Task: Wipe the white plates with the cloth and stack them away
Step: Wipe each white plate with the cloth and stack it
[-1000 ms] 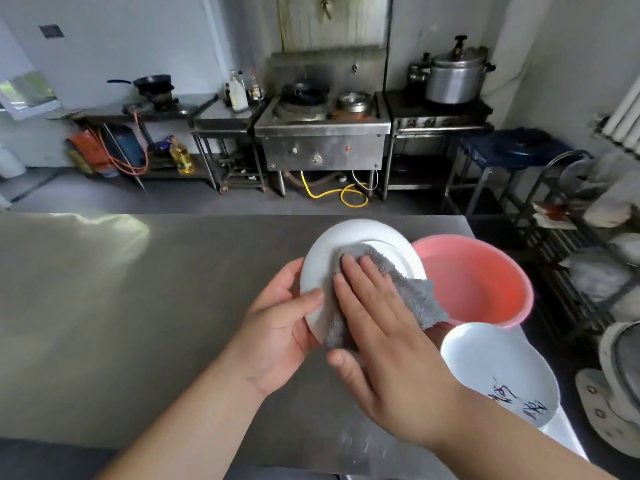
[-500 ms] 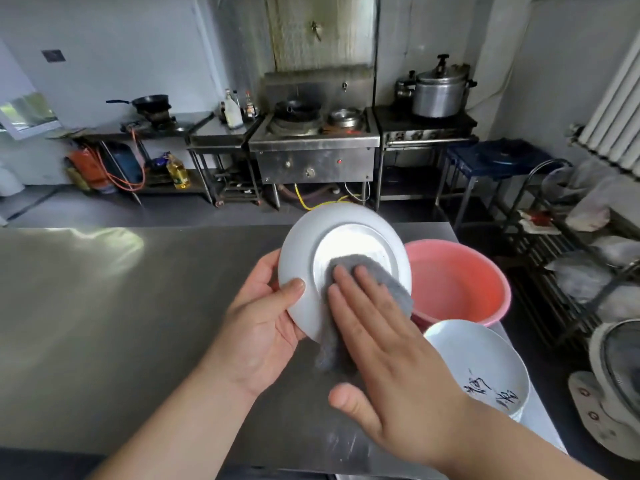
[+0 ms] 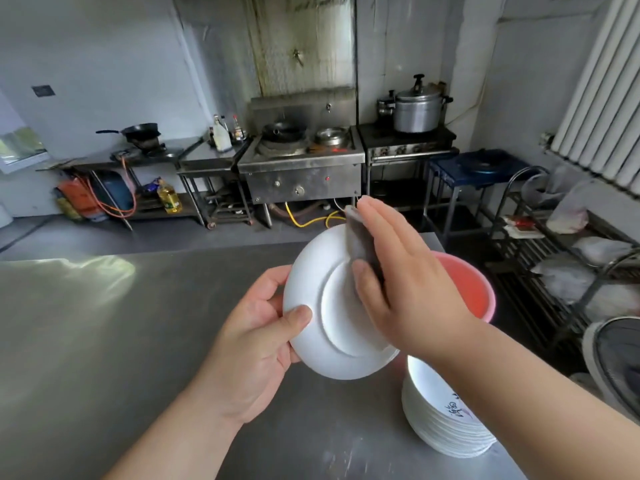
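Observation:
My left hand (image 3: 258, 344) grips a white plate (image 3: 322, 327) by its left rim, holding it tilted above the steel table with its underside and foot ring facing me. My right hand (image 3: 405, 289) lies flat with fingers extended and presses a grey cloth (image 3: 360, 237) against the plate's upper right side. Most of the cloth is hidden under the palm. A stack of several white plates (image 3: 440, 420), the top one bearing dark brush lettering, stands on the table below my right forearm.
A pink basin (image 3: 474, 292) stands on the steel table (image 3: 104, 341) behind my right hand. Beyond the table are a stove, a pressure cooker, and side counters. A wire rack with bags and a fan stand at the right.
The plate has been raised and turned so its underside faces me. My right hand with the cloth slid up to the plate's upper right. The camera view tilted upward.

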### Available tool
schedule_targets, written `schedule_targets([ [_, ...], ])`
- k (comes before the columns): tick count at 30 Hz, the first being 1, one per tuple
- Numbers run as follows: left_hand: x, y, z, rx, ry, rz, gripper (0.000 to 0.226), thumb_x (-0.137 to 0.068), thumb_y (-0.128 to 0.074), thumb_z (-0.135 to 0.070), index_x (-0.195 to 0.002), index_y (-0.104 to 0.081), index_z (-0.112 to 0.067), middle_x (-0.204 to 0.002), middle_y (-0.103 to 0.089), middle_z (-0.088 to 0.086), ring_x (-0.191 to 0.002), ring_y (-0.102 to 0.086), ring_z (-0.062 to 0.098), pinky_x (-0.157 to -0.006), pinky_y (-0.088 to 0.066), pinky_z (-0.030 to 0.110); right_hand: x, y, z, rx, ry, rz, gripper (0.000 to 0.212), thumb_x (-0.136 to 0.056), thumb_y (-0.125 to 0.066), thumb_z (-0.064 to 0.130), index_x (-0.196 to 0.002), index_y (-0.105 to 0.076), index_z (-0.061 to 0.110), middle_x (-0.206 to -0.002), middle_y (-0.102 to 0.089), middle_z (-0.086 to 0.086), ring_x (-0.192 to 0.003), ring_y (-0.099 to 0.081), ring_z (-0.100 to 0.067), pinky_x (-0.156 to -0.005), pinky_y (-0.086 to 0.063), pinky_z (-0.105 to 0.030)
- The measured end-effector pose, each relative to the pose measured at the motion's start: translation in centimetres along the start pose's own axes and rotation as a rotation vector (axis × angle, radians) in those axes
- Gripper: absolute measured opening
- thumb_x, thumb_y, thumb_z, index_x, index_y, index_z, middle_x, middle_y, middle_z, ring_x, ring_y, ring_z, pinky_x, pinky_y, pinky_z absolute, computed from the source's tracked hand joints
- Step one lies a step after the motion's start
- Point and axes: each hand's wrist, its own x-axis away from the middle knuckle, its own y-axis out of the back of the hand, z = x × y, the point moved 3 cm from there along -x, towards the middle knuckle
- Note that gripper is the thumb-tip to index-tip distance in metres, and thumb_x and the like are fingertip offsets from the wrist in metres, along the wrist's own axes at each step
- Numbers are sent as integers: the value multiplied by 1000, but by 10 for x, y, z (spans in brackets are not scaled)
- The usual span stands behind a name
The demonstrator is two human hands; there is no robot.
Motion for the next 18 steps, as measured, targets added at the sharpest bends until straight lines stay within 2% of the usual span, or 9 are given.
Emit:
schedule_targets([
  [3,0,-8,1,-67,-8,33,36,-87,-70,-13,-123,-67,-19,-117,-71,20,-103,-70,32,-81,-58,49,3,-8,22,73,269,86,59,-96,-63,16,-149,-48,-6,-155,-47,-21,-148,-41,-38,-122,-32,-50],
  [5,1,-12,-1,-31,-15,54,37,-85,-74,-17,-122,-68,-19,-115,-72,19,-102,-71,29,-83,-60,47,-1,-8,27,113,332,103,55,-98,-61,22,-147,-54,-2,-154,-51,-18,-147,-43,-38,-120,-33,-53],
  [8,3,-11,-5,24,-26,61,46,-85,-70,-12,-130,-64,-13,-119,-71,25,-103,-72,34,-80,-61,47,-2,1,17,72,223,-4,51,-101,-59,20,-147,-53,-1,-154,-50,-17,-146,-44,-35,-120,-35,-51],
  [13,1,-3,-3,100,-10,-7,51,-84,-63,-5,-136,-58,-6,-127,-69,26,-106,-71,39,-71,-62,48,18,-5,4,17,-197,-123,50,-107,-51,19,-153,-45,1,-158,-45,-13,-149,-40,-26,-125,-29,-35],
  [14,2,-2,-1,104,5,-7,53,-84,-62,-4,-137,-57,-5,-126,-69,25,-104,-72,38,-69,-62,46,18,-6,6,45,-203,-125,50,-106,-53,18,-152,-47,0,-157,-47,-14,-148,-42,-28,-125,-30,-38],
  [16,3,-1,1,107,34,14,54,-85,-62,-4,-139,-55,-5,-124,-69,24,-102,-72,35,-70,-61,45,10,-5,11,93,-77,-52,51,-103,-57,20,-149,-51,-1,-154,-51,-15,-145,-45,-32,-122,-34,-45],
  [18,2,1,1,112,39,52,52,-86,-62,-4,-138,-59,-7,-128,-68,24,-106,-72,35,-73,-62,45,-2,2,12,135,70,46,51,-103,-58,25,-148,-53,2,-154,-52,-12,-145,-46,-30,-122,-34,-43],
])
